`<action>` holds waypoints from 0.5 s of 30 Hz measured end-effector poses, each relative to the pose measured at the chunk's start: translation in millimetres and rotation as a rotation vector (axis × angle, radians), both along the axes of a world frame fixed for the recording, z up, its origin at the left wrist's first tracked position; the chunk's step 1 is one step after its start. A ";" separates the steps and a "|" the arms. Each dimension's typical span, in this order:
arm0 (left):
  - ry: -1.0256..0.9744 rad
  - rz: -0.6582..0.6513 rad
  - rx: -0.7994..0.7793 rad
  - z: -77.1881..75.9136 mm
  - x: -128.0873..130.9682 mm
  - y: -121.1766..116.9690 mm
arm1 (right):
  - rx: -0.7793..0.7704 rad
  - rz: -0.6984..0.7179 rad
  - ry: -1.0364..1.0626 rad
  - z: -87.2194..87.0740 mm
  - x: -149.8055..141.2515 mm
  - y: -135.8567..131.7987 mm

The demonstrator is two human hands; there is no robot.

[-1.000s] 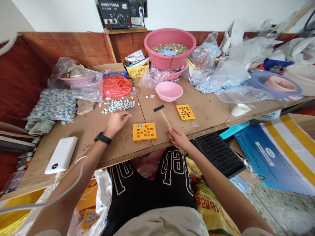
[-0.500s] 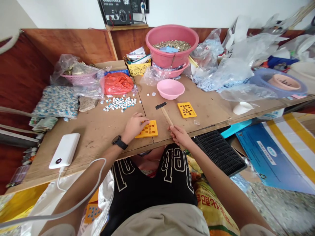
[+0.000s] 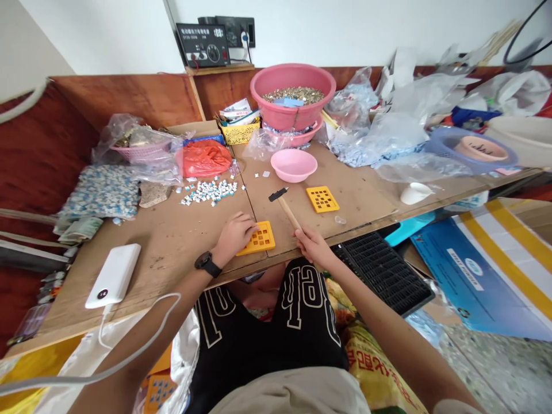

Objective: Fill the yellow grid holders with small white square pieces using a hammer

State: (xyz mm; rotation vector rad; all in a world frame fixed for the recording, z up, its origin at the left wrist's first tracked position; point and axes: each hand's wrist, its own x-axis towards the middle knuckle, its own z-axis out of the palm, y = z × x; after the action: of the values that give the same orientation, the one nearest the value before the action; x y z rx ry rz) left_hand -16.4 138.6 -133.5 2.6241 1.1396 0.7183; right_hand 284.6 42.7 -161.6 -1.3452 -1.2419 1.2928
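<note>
My right hand is wrapped round the wooden handle of a hammer, its black head raised to the left over the board. My left hand, with a black watch on the wrist, rests over the left part of a yellow tray with square pockets. Its fingers are drawn together at the tray; anything between them is too small or hidden. A second yellow tray lies beyond the hammer, to the right. Small white and blue pieces are spread in a loose pile behind my left hand.
A shallow pink bowl stands behind the hammer. Further back is a large pink basin of small metal pieces. A white power bank with a cable lies at left. A white cup lies near the right edge.
The view has tilted up slightly, so the bench sits lower in the picture. My left hand stays at the tray with its fingers shifted slightly; my right hand still holds the hammer.
</note>
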 end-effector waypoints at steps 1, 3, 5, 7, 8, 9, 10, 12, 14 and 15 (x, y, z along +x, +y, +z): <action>-0.003 -0.010 0.006 -0.7 -0.3 0.4 | -0.002 0.009 -0.014 -0.3 0.1 -3.5; 0.013 -0.042 0.014 -1.3 -1.0 1.6 | -0.005 0.033 -0.048 -1.9 1.2 -12.5; 0.039 -0.063 0.025 -0.9 -2.0 1.9 | 0.019 0.054 -0.109 -4.3 3.6 -23.4; 0.049 -0.062 0.034 -0.2 -3.4 0.9 | 0.078 0.063 -0.205 -6.0 7.2 -34.7; 0.050 -0.065 0.036 0.0 -4.4 0.1 | 0.113 0.062 -0.257 -6.4 9.2 -40.1; 0.050 -0.071 0.038 0.2 -5.6 -0.8 | 0.145 0.061 -0.304 -6.6 11.1 -45.1; 0.051 -0.077 0.040 0.2 -6.7 -1.5 | 0.170 0.058 -0.344 -6.5 12.9 -49.6; 0.048 -0.085 0.046 0.4 -8.6 -2.1 | 0.193 0.049 -0.394 -6.6 15.5 -57.1; 0.032 -0.075 0.039 1.1 -9.1 -1.9 | 0.178 0.049 -0.402 -7.8 16.9 -62.5; 0.020 -0.067 0.029 1.7 -8.7 -1.9 | 0.165 0.051 -0.398 -8.8 17.2 -64.3</action>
State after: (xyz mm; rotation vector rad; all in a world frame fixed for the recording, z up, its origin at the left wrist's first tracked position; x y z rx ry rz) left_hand -25.2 136.8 -131.8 2.6855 1.0484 0.7020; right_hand 301.7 -21.6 -170.4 -1.5023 -1.6244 0.9573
